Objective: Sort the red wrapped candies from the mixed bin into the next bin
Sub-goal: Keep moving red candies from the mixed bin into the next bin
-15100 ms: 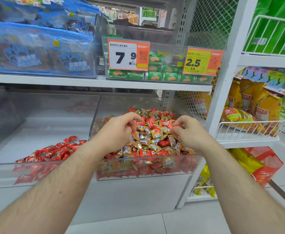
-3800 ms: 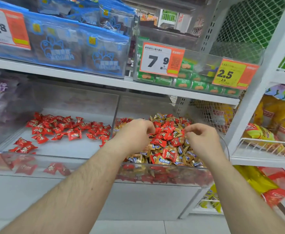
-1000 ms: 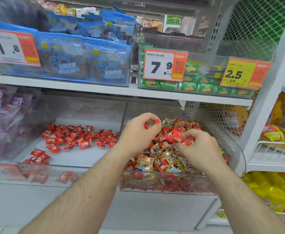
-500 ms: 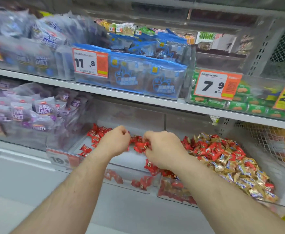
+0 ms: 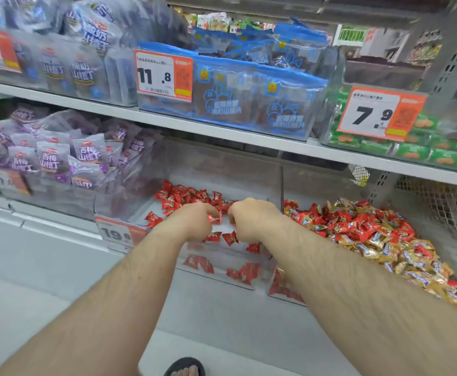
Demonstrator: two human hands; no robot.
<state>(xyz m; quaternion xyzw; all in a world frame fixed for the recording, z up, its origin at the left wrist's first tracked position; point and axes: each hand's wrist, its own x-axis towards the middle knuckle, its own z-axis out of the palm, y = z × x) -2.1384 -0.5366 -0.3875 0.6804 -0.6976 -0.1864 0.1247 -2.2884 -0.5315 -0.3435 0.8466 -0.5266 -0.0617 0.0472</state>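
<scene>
Both hands (image 5: 221,221) hover over the left bin (image 5: 140,213); mixed bin (image 5: 438,267) right; one candy (image 5: 214,219) seemingly pinched.

Purple snack bags (image 5: 45,158) fill the bin at left. On the shelf (image 5: 221,132) above stand blue packets (image 5: 254,101) and green biscuit packs (image 5: 411,151), behind price tags (image 5: 163,74).

Both hands (image 5: 194,222) moved from mixed bin (image 5: 436,240) to red-candy bin (image 5: 151,207).

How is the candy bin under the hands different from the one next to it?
The left bin holds only red candies, spread thin with bare floor showing. The right bin is heaped with red and gold candies mixed. Both hands hover over the left bin, none over the right. Both are clear plastic.
</scene>
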